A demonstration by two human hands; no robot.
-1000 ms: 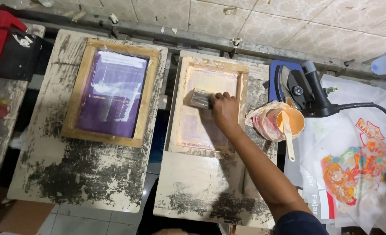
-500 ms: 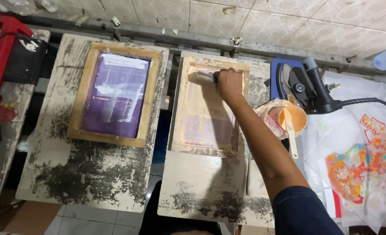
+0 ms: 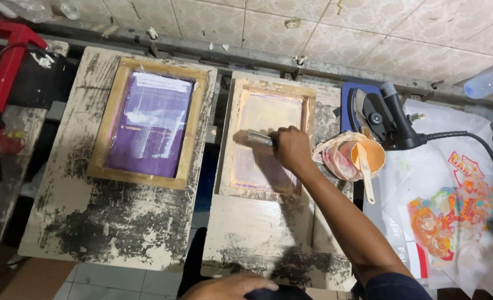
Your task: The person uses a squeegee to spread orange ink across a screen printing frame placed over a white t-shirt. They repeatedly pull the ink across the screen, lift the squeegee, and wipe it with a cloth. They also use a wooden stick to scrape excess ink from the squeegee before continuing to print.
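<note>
On the right-hand wooden screen frame, the right hand, grip clamped on the squeegee, has pulled it from the frame's top to mid-mesh; left hand rests on the desk edge, grip apart.

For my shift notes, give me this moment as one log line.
right hand: grip on squeegee, mid peach screen frame | left hand: empty, at near board edge | orange ink cup: right of frame | purple screen frame: untouched, left

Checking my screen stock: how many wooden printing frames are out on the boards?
2. A purple-mesh frame lies on the left board; a pale frame lies on the middle board, under the right hand. No others are visible.
</note>
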